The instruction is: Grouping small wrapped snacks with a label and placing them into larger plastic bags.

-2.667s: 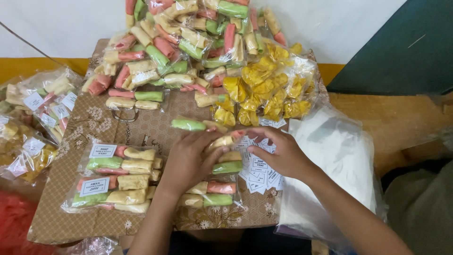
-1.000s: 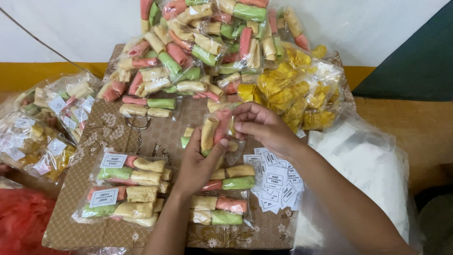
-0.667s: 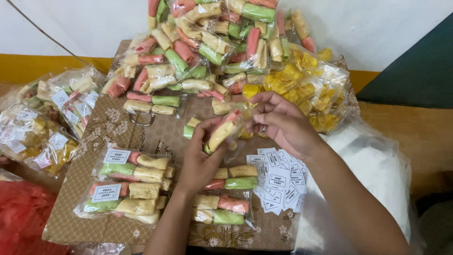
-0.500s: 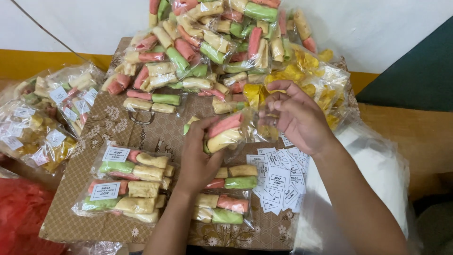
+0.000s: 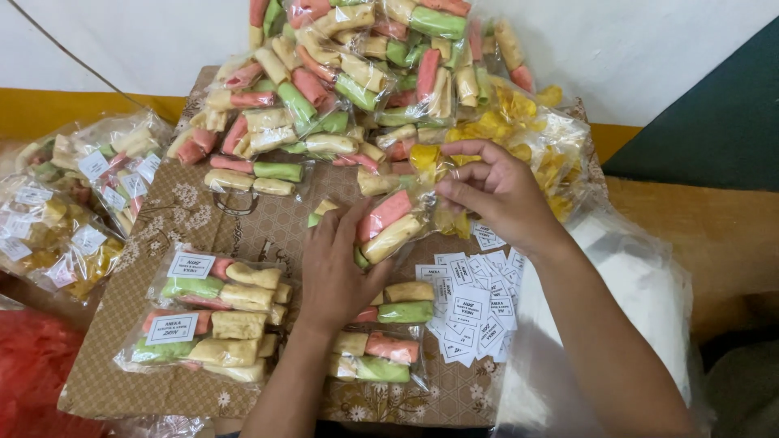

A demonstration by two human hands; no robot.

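A brown patterned cloth (image 5: 170,219) with pale flower prints covers the low work surface, and everything else sits around it. Behind the cloth rises a plain white wall (image 5: 146,40), evenly lit, with a thin dark cable (image 5: 73,57) running slantwise down it. Along the wall's foot, just behind the cloth, runs a yellow band (image 5: 49,118). To the right of the cloth, a dark green panel (image 5: 714,122) stands above a bare wooden floor (image 5: 714,235).
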